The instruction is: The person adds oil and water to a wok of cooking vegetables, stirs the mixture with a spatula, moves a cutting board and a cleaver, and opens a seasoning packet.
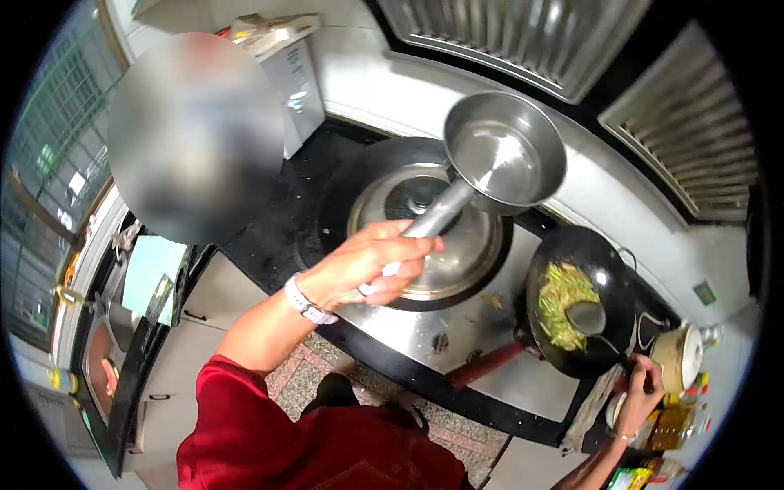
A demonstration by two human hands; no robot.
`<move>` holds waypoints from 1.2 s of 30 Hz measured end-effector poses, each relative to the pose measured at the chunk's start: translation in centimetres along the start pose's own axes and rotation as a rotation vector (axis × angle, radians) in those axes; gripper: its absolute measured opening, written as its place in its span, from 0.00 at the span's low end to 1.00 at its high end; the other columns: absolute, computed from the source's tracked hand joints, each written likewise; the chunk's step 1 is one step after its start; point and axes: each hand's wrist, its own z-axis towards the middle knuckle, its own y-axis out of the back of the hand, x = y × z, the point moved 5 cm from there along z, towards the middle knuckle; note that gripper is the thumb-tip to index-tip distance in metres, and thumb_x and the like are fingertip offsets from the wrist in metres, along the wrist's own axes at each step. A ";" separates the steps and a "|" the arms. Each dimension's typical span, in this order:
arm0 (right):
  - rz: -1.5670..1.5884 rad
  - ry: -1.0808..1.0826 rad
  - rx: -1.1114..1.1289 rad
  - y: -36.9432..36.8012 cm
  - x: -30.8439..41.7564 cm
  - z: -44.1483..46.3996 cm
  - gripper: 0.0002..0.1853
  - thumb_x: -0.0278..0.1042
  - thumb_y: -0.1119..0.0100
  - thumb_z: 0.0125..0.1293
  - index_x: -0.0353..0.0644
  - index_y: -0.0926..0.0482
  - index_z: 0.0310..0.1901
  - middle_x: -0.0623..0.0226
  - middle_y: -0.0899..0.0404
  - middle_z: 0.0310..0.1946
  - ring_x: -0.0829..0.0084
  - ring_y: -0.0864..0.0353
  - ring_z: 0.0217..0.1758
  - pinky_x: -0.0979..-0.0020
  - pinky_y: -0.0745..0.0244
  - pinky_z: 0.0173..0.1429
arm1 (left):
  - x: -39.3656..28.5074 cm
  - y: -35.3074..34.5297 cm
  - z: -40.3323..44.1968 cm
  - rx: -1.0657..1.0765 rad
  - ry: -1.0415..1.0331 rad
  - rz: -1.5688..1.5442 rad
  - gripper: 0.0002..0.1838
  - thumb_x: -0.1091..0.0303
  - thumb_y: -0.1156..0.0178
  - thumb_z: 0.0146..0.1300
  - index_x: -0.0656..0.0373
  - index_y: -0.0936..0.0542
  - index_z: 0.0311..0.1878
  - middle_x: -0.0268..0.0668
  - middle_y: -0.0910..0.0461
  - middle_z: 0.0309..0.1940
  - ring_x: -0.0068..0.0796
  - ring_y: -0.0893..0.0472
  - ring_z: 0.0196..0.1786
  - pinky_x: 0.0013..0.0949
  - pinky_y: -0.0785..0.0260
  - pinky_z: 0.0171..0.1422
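My left hand [385, 260], a watch on its wrist, is closed round the tubular handle of a steel water dipper [518, 155]. The dipper's bowl is held over the back of the stove, beyond a steel lid [367, 216] with a dark glass centre. Whether any clear liquid lies in it I cannot tell. At the right, my right hand [641, 394] grips the dark handle of a wok spatula [585, 317]. The spatula's rounded head rests on shredded green food [559, 302] in a black wok [600, 253] with a red handle [487, 365].
The steel stovetop [408, 333] has a black counter edge. Right of the wok stand a lidded cream pot [671, 363] and oil bottles [674, 426]. A range hood [490, 41] hangs above. A sink [100, 359] and a green board [151, 273] are at left.
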 end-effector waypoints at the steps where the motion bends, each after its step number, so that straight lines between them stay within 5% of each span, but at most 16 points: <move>1: -0.038 0.044 -0.009 -0.3 1.0 -0.6 0.08 0.31 0.43 0.70 0.37 0.20 0.45 0.69 0.20 0.37 0.80 0.25 0.24 0.77 0.27 0.29 | -1.1 1.5 -1.5 -0.055 -0.040 0.007 0.11 0.67 0.48 0.75 0.64 0.26 0.54 0.26 0.36 0.18 0.11 0.41 0.10 0.19 0.52 0.09; 5: -0.253 0.226 0.098 -2.3 2.5 -2.1 0.06 0.18 0.46 0.61 0.34 0.25 0.40 0.62 0.21 0.44 0.72 0.23 0.45 0.73 0.27 0.52 | -4.8 9.9 -5.9 -0.182 -0.188 0.024 0.18 0.58 0.50 0.77 0.65 0.25 0.52 0.27 0.36 0.18 0.11 0.42 0.09 0.19 0.52 0.08; 9: -0.345 0.273 0.208 -7.2 5.4 -4.3 0.08 0.13 0.49 0.57 0.31 0.27 0.38 0.55 0.21 0.45 0.66 0.24 0.51 0.67 0.34 0.64 | -7.4 18.9 -8.7 -0.297 -0.232 0.083 0.17 0.57 0.51 0.77 0.64 0.25 0.50 0.26 0.36 0.17 0.11 0.43 0.09 0.19 0.51 0.08; 20: -0.555 0.332 0.008 -12.5 10.2 -7.6 0.07 0.15 0.50 0.61 0.30 0.24 0.40 0.56 0.19 0.46 0.65 0.21 0.52 0.65 0.31 0.63 | -7.3 36.9 -6.2 -0.363 -0.035 -0.064 0.14 0.57 0.46 0.75 0.60 0.23 0.45 0.26 0.34 0.18 0.12 0.42 0.12 0.20 0.51 0.11; 26: -0.661 0.252 -0.082 -12.8 13.0 -9.7 0.10 0.19 0.41 0.63 0.34 0.19 0.46 0.66 0.17 0.41 0.74 0.21 0.46 0.71 0.26 0.56 | -5.8 41.8 -3.1 -0.351 0.055 -0.012 0.13 0.58 0.44 0.73 0.57 0.21 0.47 0.17 0.42 0.16 0.06 0.47 0.12 0.16 0.56 0.12; 31: -0.698 0.220 -0.126 -13.7 14.7 -10.7 0.08 0.18 0.41 0.60 0.35 0.21 0.42 0.53 0.16 0.47 0.61 0.16 0.53 0.67 0.26 0.60 | -4.2 46.4 -1.4 -0.448 0.068 -0.106 0.15 0.55 0.48 0.76 0.57 0.23 0.46 0.20 0.42 0.15 0.10 0.47 0.10 0.19 0.58 0.10; 36: -0.796 0.210 -0.006 -15.4 12.6 -10.3 0.11 0.16 0.41 0.56 0.36 0.19 0.41 0.52 0.17 0.50 0.57 0.17 0.56 0.65 0.26 0.62 | -4.5 47.3 -1.2 -0.468 0.084 0.057 0.18 0.51 0.47 0.74 0.58 0.22 0.47 0.25 0.28 0.19 0.11 0.38 0.10 0.18 0.50 0.09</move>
